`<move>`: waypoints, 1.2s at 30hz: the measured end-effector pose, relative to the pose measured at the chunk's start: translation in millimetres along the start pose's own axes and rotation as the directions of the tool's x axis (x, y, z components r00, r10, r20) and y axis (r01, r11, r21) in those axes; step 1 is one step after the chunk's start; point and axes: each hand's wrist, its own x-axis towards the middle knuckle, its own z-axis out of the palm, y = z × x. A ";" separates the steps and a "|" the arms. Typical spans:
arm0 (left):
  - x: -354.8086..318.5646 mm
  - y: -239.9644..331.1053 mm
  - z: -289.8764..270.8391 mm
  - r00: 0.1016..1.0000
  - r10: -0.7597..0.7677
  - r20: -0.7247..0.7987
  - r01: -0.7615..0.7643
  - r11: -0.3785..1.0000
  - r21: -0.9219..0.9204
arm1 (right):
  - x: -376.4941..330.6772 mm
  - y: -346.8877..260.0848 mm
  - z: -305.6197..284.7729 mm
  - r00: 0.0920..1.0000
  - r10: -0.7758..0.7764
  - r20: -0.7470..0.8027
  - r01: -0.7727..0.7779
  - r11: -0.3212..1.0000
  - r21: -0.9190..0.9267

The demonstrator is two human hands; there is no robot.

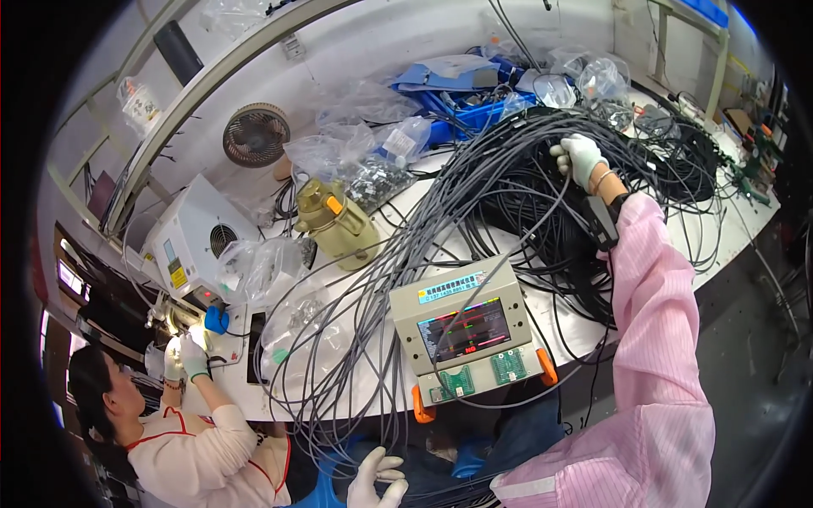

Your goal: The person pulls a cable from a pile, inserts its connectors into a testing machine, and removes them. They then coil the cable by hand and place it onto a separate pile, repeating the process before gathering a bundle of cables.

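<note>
In a white glove, my right hand (pixel 580 159) is closed round a grey cable (pixel 555 206) at the far right of the table. The cable hangs down from the fist toward the tester. My left hand (pixel 377 481), also gloved, is at the lower edge with its fingers apart and partly curled, just below the hanging ends of a large grey cable bundle (pixel 415 262). Between the hands stands a beige tester (pixel 453 292) with a lit screen (pixel 462 330), two green circuit boards (pixel 509 367) on its front ledge and orange feet. One cable loops below it.
A coworker (pixel 190 449) sits at the left, gloved hands at a small lit machine (pixel 182 317). On the table (pixel 576 334) stand an olive jug (pixel 339 229), bags of small parts (pixel 373 173) and a blue bin (pixel 474 114). A fan (pixel 256 135) is behind. Black cables (pixel 677 161) lie at the right.
</note>
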 end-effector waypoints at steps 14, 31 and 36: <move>-10.8 2.3 -5.4 0.979 -0.139 -0.150 0.139 0.990 -0.010 | 71.3 22.8 10.3 0.981 0.192 -0.015 -0.177 0.929 0.324; -6.4 4.7 -21.6 0.944 -0.152 -0.294 0.174 0.984 0.048 | 62.7 -45.5 71.4 0.760 -0.494 0.422 0.491 0.011 -0.871; -26.6 2.5 -20.7 0.898 -0.170 -0.407 0.220 0.972 0.080 | 90.1 1.2 94.5 0.845 -0.439 0.305 0.342 0.005 -0.940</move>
